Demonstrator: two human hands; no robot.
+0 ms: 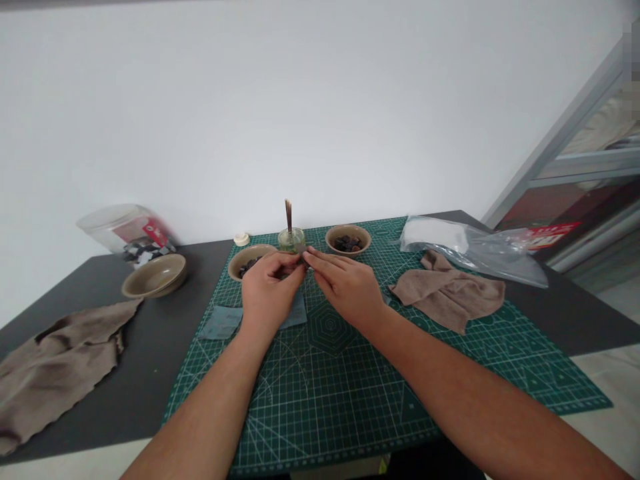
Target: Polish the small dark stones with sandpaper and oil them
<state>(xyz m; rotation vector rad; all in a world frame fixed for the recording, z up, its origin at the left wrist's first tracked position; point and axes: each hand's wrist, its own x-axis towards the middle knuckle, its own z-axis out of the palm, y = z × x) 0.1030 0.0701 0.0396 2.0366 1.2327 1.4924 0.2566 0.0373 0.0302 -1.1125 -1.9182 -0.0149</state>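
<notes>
My left hand (270, 285) and my right hand (349, 283) meet over the cutting mat, fingertips together. Between them is a small dark grey piece (303, 251), mostly covered by the fingers, so its kind is unclear. The left fingers are closed around it in a pinch, and the right fingertips press on its other side. Just behind my left hand stands a tan bowl (234, 264) with small dark pieces in it. A second tan bowl (369, 239), beyond my right hand, holds dark, stone-like pieces (347, 243). Blue-grey sheets (220, 323) lie near my left wrist.
The green cutting mat (360, 393) covers the table's middle. Behind the hands stands a glass jar (299, 237) with thin sticks. Left are stacked bowls (155, 277), a clear container (120, 227) and a brown cloth (75, 360). Right are another cloth (450, 293) and a plastic bag (500, 257).
</notes>
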